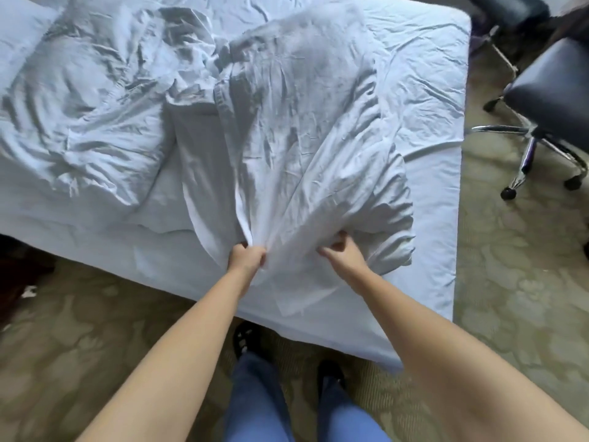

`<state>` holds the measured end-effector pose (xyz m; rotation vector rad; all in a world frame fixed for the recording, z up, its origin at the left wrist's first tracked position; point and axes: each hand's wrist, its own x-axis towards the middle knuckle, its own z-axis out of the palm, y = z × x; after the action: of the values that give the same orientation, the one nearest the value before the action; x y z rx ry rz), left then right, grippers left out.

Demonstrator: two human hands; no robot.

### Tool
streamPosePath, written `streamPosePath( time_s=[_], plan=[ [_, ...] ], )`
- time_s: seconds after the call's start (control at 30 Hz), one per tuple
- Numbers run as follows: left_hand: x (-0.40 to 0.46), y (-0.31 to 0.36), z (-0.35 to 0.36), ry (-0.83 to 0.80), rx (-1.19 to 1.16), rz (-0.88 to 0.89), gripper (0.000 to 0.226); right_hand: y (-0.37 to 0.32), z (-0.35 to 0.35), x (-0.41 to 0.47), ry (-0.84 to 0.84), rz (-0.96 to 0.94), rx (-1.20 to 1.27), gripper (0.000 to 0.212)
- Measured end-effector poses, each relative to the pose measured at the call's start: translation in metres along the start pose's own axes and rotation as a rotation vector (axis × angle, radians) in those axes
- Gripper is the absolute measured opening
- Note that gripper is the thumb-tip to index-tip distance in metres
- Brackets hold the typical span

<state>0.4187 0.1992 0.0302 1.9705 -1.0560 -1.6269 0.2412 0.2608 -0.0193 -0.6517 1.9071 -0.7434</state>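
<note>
A white pillow in a loose white pillowcase [306, 129] lies across the middle of a bed with a pale fitted sheet [427, 90]. My left hand [247, 255] grips a bunched fold of the pillowcase at its near open end. My right hand [342, 250] pinches the cloth of the same end a little to the right, fingers curled into the fabric. The cloth between both hands is pulled taut toward me. A second crumpled pillow [86, 100] lies to the left.
The bed's near edge [318, 333] runs just in front of my legs. A dark office chair [548, 100] on wheels stands on the patterned carpet [510, 282] at the right. A dark object sits at the left edge [16, 275].
</note>
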Motion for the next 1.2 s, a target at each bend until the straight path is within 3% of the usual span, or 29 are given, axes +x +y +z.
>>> streamPosePath(
  time_s=[0.1, 0.2, 0.33, 0.4, 0.5, 0.57, 0.63, 0.7, 0.83, 0.93, 1.0, 1.07, 1.2],
  plan=[
    [-0.007, 0.006, 0.014, 0.035, -0.061, 0.084, 0.025, -0.020, -0.014, 0.010, 0.109, 0.285, 0.787, 0.054],
    [-0.016, 0.003, 0.016, 0.015, -0.143, 0.012, 0.026, -0.043, -0.026, 0.018, -0.021, 0.363, 1.210, 0.057],
    [-0.036, 0.019, 0.009, -0.166, -0.252, -0.059, 0.029, -0.080, -0.031, 0.002, -0.047, 0.311, 1.229, 0.054],
    [-0.040, 0.031, 0.004, -0.220, -0.307, -0.024, 0.029, -0.109, -0.036, -0.008, 0.086, 0.274, 1.179, 0.049],
    [-0.025, 0.040, 0.001, -0.029, -0.368, 0.103, 0.021, -0.133, -0.054, -0.019, 0.461, 0.261, 0.870, 0.055],
    [-0.014, 0.032, 0.003, 0.155, -0.272, 0.111, 0.028, -0.109, -0.056, -0.026, 0.529, 0.243, 0.636, 0.062],
    [-0.009, 0.008, 0.008, 0.202, -0.053, 0.025, 0.051, -0.054, -0.050, -0.028, 0.476, 0.362, 0.419, 0.063],
    [-0.013, -0.023, 0.015, 0.116, 0.089, -0.117, 0.070, -0.010, -0.049, -0.024, 0.405, 0.511, 0.271, 0.065],
    [-0.005, -0.067, 0.027, 0.047, -0.123, -0.350, 0.116, -0.002, -0.045, -0.016, 0.434, 0.511, 0.253, 0.068],
    [0.013, -0.082, 0.040, -0.031, -0.364, -0.484, 0.101, 0.013, -0.029, -0.021, 0.361, 0.593, 0.430, 0.107],
    [0.021, -0.092, 0.050, -0.047, -0.370, -0.570, 0.123, 0.025, -0.018, -0.021, 0.196, 0.592, 0.550, 0.129],
    [0.040, -0.117, 0.059, -0.057, -0.374, -0.633, 0.145, 0.026, -0.012, -0.024, -0.001, 0.602, 0.672, 0.117],
    [0.041, -0.127, 0.069, -0.059, -0.538, -0.693, 0.157, 0.034, 0.010, -0.005, -0.105, 0.556, 0.916, 0.117]
  ],
)
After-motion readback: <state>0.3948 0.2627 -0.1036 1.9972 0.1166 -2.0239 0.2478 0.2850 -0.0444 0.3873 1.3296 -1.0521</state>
